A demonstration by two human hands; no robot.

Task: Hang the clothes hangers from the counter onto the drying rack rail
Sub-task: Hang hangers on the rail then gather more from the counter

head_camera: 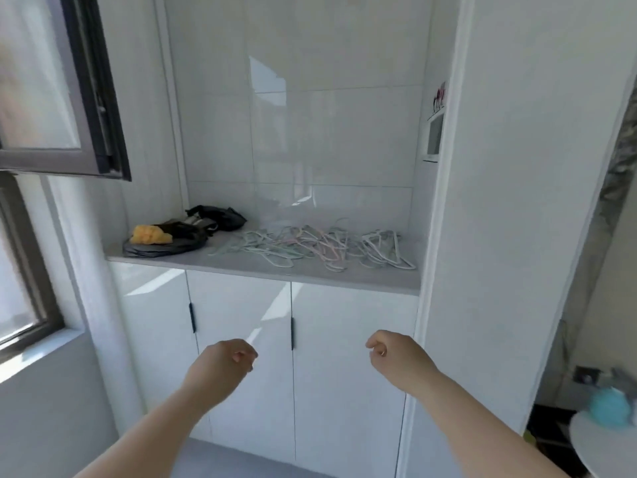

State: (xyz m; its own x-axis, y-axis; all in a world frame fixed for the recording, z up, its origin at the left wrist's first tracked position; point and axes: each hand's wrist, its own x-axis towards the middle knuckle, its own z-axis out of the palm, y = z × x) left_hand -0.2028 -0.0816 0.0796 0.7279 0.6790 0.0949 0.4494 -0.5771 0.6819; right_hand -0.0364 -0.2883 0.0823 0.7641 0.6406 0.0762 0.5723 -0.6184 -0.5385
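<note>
On counter (241, 268), toward right: hangers (320, 244) lying in tangled heap, pale green, pink, white. Lower down, before cabinet doors (344, 322): left hand (220, 363) and right hand (396, 353) raised, fingers loosely curled, holding nothing, well apart from hangers.

No text, label, brand, number or sign can be read. No lettering is made out on the hangers (310, 244) lying on the surface (241, 269), and the small white panel (435, 138) at the right of the frame is too blurred.
</note>
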